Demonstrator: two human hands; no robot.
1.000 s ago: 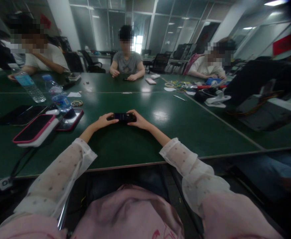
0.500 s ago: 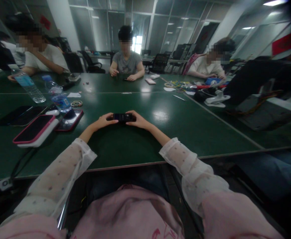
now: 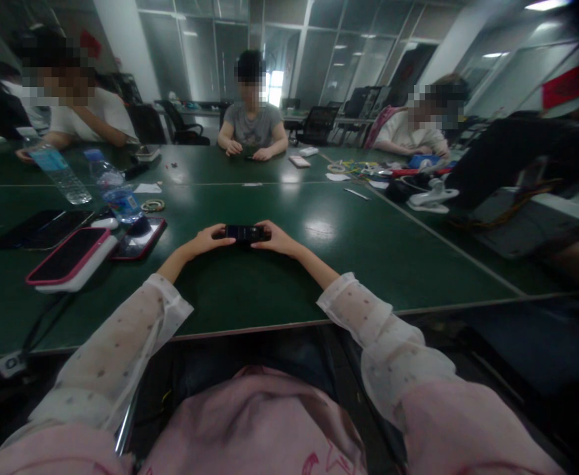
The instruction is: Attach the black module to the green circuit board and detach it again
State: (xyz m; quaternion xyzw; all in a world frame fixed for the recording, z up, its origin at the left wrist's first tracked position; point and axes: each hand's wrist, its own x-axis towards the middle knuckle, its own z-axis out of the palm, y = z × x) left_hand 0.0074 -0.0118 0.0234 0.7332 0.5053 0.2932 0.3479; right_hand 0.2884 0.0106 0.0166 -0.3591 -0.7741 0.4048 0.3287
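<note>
A small black phone-like device with a dark screen (image 3: 243,233) is held sideways just over the green table (image 3: 250,290). My left hand (image 3: 209,240) grips its left end, thumb along the near edge and fingers behind. At the other end my right hand (image 3: 274,239) holds it in the same way, fingertips on the far edge. The screen faces me and shows faint marks too small to read. Both forearms reach forward over the table's front edge in sheer white dotted sleeves.
To the left lie a pink-framed phone (image 3: 72,256) on a white block, a second red-edged phone (image 3: 141,239) and two water bottles (image 3: 121,198), (image 3: 62,171). A roll of tape (image 3: 152,206), a pen (image 3: 357,194), a white clamp (image 3: 434,196) and tangled cables lie farther off. Several people sit around.
My hands and the device stay nearly still. Across the table, a person's hand shifts slightly. At the right edge, a blurred arm-like shape has come into view.
</note>
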